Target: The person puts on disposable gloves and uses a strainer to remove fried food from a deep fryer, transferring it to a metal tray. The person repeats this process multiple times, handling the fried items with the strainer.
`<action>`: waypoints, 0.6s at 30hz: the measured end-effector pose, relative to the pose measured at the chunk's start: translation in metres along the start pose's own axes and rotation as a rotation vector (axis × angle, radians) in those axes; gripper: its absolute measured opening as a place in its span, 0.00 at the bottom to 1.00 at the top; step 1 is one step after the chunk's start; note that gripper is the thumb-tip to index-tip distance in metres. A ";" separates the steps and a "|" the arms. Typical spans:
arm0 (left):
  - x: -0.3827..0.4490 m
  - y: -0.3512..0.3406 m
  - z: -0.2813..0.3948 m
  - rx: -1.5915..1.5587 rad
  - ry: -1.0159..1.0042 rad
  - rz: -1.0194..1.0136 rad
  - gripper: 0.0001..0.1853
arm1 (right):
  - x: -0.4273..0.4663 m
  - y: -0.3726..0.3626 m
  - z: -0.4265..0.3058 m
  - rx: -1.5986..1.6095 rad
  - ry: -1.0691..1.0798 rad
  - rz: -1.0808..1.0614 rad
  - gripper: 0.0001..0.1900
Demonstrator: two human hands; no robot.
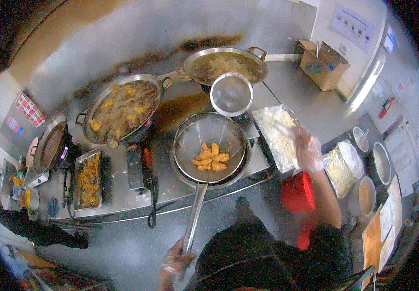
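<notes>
My left hand (pixel 177 259), in a clear plastic glove, grips the long metal handle of a wire-mesh strainer (pixel 209 127). Several golden-brown fried pieces (pixel 210 157) lie together in its mesh. Beneath the strainer shows the rim of a round metal vessel (pixel 189 180). My right hand (pixel 308 150), also gloved and blurred by motion, is over the right side of a plastic-lined tray (pixel 282 136) of pale crumbs or flakes. Whether its fingers hold anything is too blurred to tell. A second, round sieve (pixel 231 94) sits between the strainer and the rear wok.
Two large woks, one of bubbling oil with yellow pieces (pixel 126 109) and one at the rear (pixel 227 65), stand on the steel counter. A tray of fried bits (pixel 87 182) is at left. A red container (pixel 297 192), cardboard box (pixel 324 67) and several tubs (pixel 367 196) are at right.
</notes>
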State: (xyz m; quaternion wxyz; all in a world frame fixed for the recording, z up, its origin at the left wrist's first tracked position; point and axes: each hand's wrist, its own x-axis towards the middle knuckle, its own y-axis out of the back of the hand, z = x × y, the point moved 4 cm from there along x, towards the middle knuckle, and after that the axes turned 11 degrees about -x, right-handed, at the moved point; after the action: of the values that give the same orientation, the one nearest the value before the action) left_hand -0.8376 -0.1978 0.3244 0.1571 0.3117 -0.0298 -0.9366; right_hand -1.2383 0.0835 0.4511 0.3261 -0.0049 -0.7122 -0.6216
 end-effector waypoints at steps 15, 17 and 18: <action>0.039 -0.005 -0.028 0.181 0.250 0.259 0.35 | 0.411 -0.131 0.050 -0.401 0.388 0.076 0.11; 0.044 -0.006 -0.026 0.190 0.300 0.253 0.34 | 0.430 -0.153 0.061 -0.434 0.453 0.049 0.11; 0.047 -0.006 -0.022 0.200 0.324 0.245 0.34 | 0.441 -0.162 0.067 -0.413 0.558 -0.056 0.10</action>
State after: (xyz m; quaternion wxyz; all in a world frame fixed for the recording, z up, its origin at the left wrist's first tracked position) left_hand -0.8614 -0.2058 0.2785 0.2409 0.4660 -0.1344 -0.8407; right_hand -1.6832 -0.0699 0.5144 0.4834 0.1189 -0.4546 -0.7386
